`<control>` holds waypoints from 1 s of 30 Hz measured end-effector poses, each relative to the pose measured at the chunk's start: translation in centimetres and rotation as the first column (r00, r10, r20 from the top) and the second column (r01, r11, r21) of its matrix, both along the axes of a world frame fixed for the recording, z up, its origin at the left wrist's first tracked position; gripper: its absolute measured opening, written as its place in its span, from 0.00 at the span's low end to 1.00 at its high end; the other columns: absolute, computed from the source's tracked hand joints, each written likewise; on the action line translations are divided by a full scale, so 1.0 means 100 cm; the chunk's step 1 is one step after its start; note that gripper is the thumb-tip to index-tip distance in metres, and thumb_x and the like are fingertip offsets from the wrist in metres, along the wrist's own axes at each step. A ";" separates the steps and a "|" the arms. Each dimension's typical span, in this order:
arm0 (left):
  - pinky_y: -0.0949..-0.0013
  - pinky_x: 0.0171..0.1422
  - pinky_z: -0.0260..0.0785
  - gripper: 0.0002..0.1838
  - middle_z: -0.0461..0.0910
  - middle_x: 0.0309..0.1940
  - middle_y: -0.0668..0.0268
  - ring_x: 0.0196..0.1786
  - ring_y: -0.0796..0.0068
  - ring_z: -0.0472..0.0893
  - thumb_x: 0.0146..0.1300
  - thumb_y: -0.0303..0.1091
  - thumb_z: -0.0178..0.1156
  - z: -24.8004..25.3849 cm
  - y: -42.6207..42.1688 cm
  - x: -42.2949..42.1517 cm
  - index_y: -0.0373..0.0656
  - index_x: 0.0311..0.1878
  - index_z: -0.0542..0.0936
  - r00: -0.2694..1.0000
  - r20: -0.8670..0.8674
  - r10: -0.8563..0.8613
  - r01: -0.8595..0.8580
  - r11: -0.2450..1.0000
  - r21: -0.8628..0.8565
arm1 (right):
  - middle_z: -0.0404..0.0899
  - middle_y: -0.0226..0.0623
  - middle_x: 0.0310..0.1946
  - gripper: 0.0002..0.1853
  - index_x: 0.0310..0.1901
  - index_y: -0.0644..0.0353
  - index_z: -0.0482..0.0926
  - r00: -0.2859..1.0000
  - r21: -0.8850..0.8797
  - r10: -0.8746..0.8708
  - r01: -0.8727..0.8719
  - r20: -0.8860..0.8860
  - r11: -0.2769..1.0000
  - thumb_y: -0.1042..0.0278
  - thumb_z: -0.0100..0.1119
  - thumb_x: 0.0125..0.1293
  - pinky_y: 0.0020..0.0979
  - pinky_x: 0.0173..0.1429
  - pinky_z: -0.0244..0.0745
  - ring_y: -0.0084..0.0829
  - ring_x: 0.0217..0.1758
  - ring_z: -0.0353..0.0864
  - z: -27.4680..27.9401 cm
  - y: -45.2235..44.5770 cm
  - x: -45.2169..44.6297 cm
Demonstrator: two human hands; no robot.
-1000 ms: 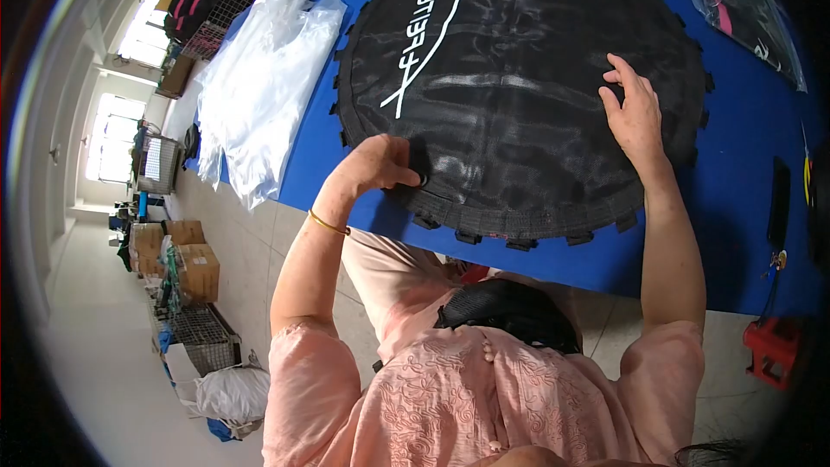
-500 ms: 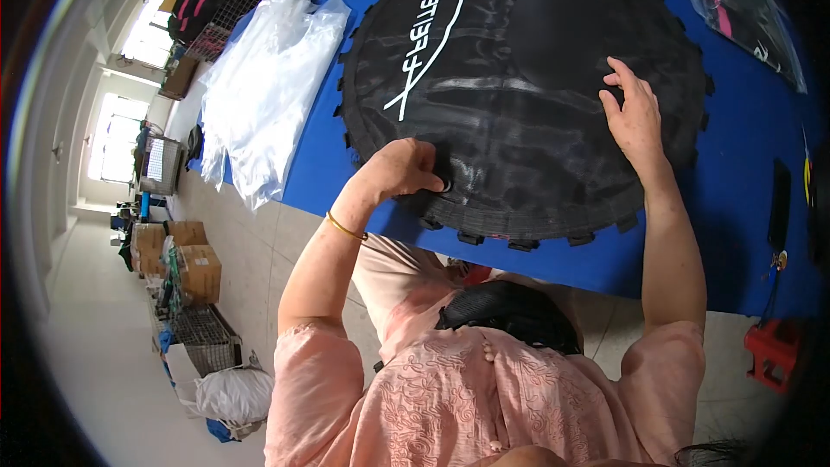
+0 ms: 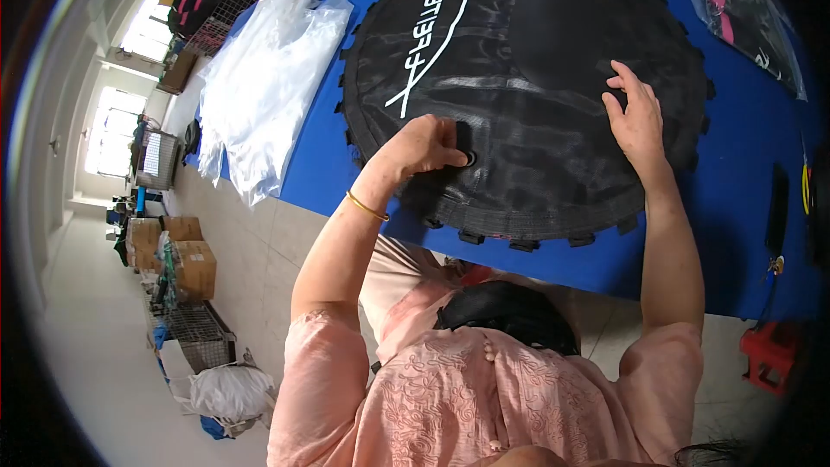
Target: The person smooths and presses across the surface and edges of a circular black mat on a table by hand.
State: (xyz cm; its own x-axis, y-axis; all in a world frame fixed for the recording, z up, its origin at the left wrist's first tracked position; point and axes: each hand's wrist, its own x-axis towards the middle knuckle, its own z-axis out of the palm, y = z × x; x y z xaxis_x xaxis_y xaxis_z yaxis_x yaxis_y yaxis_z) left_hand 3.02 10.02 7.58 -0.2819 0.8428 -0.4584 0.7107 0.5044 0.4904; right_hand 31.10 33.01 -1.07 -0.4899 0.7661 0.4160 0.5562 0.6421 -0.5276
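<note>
A round black trampoline mat (image 3: pixel 536 147) with tabs along its rim and white lettering lies on the blue table. My left hand (image 3: pixel 426 145) is over its near left part, thumb and fingers pinched on a small dark ring-like piece (image 3: pixel 469 158) with a pale middle. Fingers hide part of this piece, and I cannot tell exactly what it is. Over the right side of the mat is my right hand (image 3: pixel 635 112), open, its fingers apart and holding nothing. I cannot tell whether that hand touches the cloth.
Clear plastic bags (image 3: pixel 272 86) lie on the blue table (image 3: pixel 743 233) at the left. A bagged black and pink item (image 3: pixel 739 13) is at the far right, with a black strip-like tool (image 3: pixel 776 207) nearer. A red stool (image 3: pixel 768 356) and cardboard boxes (image 3: pixel 192 268) stand on the floor.
My left hand has moved right and slightly away from me across the mat, with the small ring-like piece in its fingers. My right hand has hardly moved.
</note>
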 end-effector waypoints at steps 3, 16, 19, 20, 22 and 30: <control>0.60 0.40 0.76 0.13 0.85 0.28 0.54 0.33 0.58 0.85 0.61 0.36 0.73 -0.006 -0.006 0.003 0.35 0.38 0.83 0.999 -0.011 -0.033 0.034 0.993 0.111 | 0.86 0.31 0.54 0.28 0.71 0.50 0.74 1.000 0.002 0.006 -0.006 -0.002 1.000 0.72 0.67 0.70 0.41 0.73 0.70 0.35 0.62 0.80 0.000 0.001 0.001; 0.55 0.67 0.72 0.11 0.83 0.56 0.53 0.63 0.50 0.81 0.71 0.29 0.64 -0.040 -0.133 0.022 0.38 0.54 0.83 0.858 -0.334 0.390 -0.027 0.684 0.729 | 0.87 0.36 0.52 0.24 0.71 0.55 0.75 0.995 -0.014 0.045 -0.047 -0.085 0.999 0.71 0.61 0.75 0.39 0.67 0.73 0.38 0.59 0.82 0.006 -0.003 0.002; 0.52 0.76 0.66 0.18 0.79 0.65 0.52 0.72 0.48 0.74 0.71 0.32 0.65 -0.052 -0.143 0.028 0.38 0.62 0.81 0.854 -0.356 0.379 0.002 0.682 0.731 | 0.87 0.37 0.52 0.23 0.71 0.56 0.74 0.998 0.067 0.040 -0.036 -0.055 0.997 0.71 0.59 0.76 0.39 0.66 0.74 0.39 0.58 0.82 0.006 -0.005 0.001; 0.50 0.77 0.64 0.19 0.78 0.67 0.52 0.73 0.48 0.73 0.72 0.33 0.64 -0.054 -0.145 0.028 0.39 0.63 0.80 0.847 -0.381 0.370 0.018 0.698 0.716 | 0.87 0.37 0.52 0.23 0.71 0.56 0.74 0.998 0.074 0.040 -0.037 -0.048 0.997 0.71 0.59 0.76 0.39 0.66 0.74 0.40 0.57 0.82 0.005 -0.005 0.001; 0.49 0.78 0.63 0.20 0.76 0.68 0.53 0.74 0.48 0.72 0.72 0.35 0.64 -0.057 -0.146 0.029 0.40 0.65 0.80 0.845 -0.390 0.366 0.027 0.699 0.715 | 0.87 0.38 0.51 0.23 0.71 0.57 0.74 0.998 0.121 0.053 -0.050 -0.025 0.991 0.71 0.59 0.76 0.39 0.66 0.74 0.40 0.58 0.82 0.005 -0.005 0.001; 0.43 0.79 0.58 0.21 0.75 0.69 0.55 0.75 0.50 0.70 0.74 0.41 0.61 -0.068 -0.147 0.026 0.44 0.65 0.80 0.830 -0.443 0.339 0.076 0.718 0.692 | 0.86 0.42 0.49 0.22 0.69 0.59 0.75 0.991 0.211 0.077 -0.099 0.107 0.972 0.70 0.57 0.76 0.44 0.61 0.77 0.46 0.54 0.84 0.028 -0.020 -0.024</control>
